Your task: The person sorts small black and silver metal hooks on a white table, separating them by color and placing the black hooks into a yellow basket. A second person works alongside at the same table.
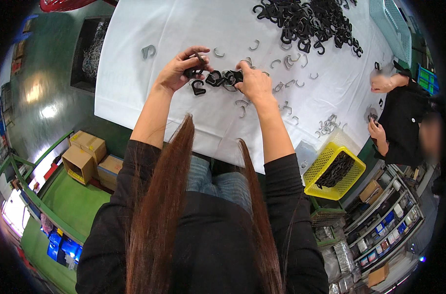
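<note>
My left hand (176, 71) is closed round a few black plastic hooks (195, 70), raised a little over the white-covered table. The fingers of my right hand (255, 83) are curled on the right end of a small cluster of black hooks (228, 78) with metal wire clips among them. Between my hands, one loose black hook (198, 88) lies apart from that cluster. Several thin C-shaped metal clips (219, 52) are scattered on the cloth around both hands. My right fingertips are partly hidden by the hand itself.
A large heap of black hooks (306, 22) covers the table's far side. At the right, a yellow basket (352, 185) holds more black pieces, and a light-blue basket (392, 34) stands beyond. A co-worker's hand (377, 132) holds a dark piece. Cardboard boxes (88, 144) sit left.
</note>
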### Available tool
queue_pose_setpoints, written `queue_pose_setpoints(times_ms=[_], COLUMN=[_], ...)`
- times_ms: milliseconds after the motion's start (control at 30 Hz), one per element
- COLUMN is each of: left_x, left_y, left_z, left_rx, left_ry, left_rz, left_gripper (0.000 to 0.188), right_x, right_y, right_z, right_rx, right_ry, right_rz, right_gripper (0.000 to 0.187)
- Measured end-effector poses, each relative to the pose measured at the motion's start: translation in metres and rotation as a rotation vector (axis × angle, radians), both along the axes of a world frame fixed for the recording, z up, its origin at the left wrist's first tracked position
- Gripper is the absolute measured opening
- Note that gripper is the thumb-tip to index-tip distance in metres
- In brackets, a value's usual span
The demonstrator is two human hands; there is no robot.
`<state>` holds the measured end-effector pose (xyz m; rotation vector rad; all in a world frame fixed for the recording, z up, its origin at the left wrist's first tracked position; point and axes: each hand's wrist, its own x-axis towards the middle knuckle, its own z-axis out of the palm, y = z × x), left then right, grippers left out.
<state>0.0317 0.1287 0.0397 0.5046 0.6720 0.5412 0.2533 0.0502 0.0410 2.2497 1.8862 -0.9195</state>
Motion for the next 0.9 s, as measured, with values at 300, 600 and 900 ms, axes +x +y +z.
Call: queue_pose_setpoints(times_ms=[300,600,900], left_x=[-0.021,0.003,-0.009], left_y=[-0.053,-0.098,-0.093], left_z=[0.002,-0.022,0.002], left_rx=[0.377,0.937,0.022], left_ry=[1.121,1.402,0.597], left_rz=[-0.145,-0.054,-0.017], left_gripper=[0.027,0.034,0.021], right_x=[0.047,0.014,0.024], right_y=[-0.046,-0.047,-0.066], right_z=[0.002,-0.002,-0.007], right_rx=[-0.061,0.034,-0.033], right_ry=[0.437,0.048,0.301], right_rz=[-0.438,-0.225,-0.406], right_gripper=[0.023,0.038,0.024])
